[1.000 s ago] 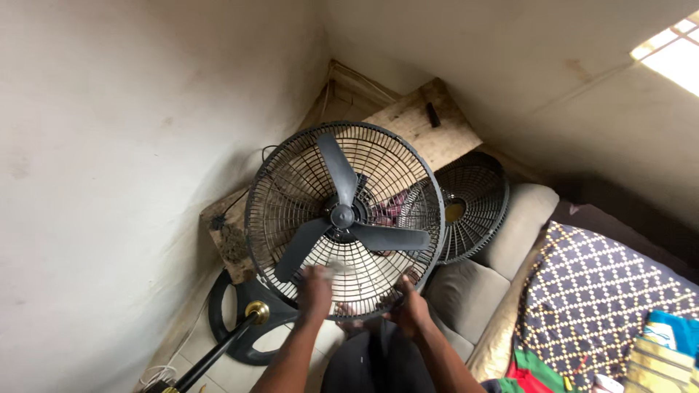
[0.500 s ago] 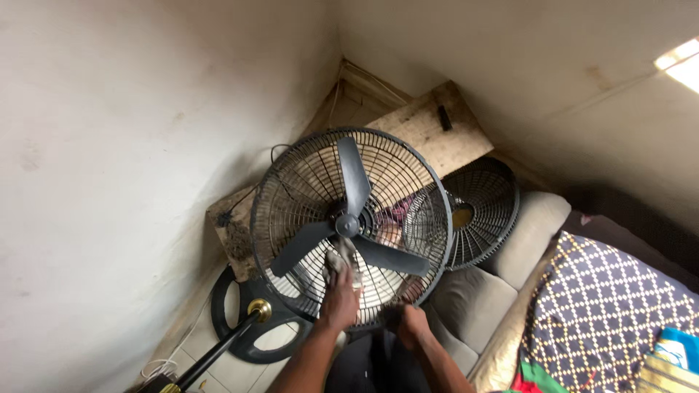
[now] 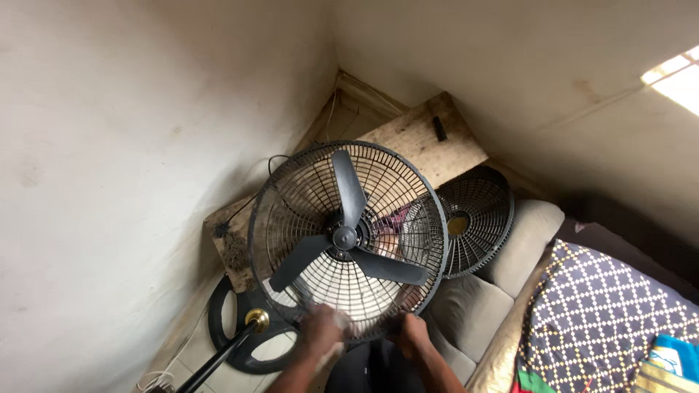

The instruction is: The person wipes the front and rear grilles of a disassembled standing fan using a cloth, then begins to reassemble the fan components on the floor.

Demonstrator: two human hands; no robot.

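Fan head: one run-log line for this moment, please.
left hand: on lower guard rim | right hand: on lower guard rim | fan head: three black blades exposed | loose front grille: beside it

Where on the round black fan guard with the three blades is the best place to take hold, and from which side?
Take the fan guard by its thick outer rim at the lower edge, coming from below, one grip on each side. The left hand and right hand are already there. The wire ribs look thin, and the blades fill the middle.
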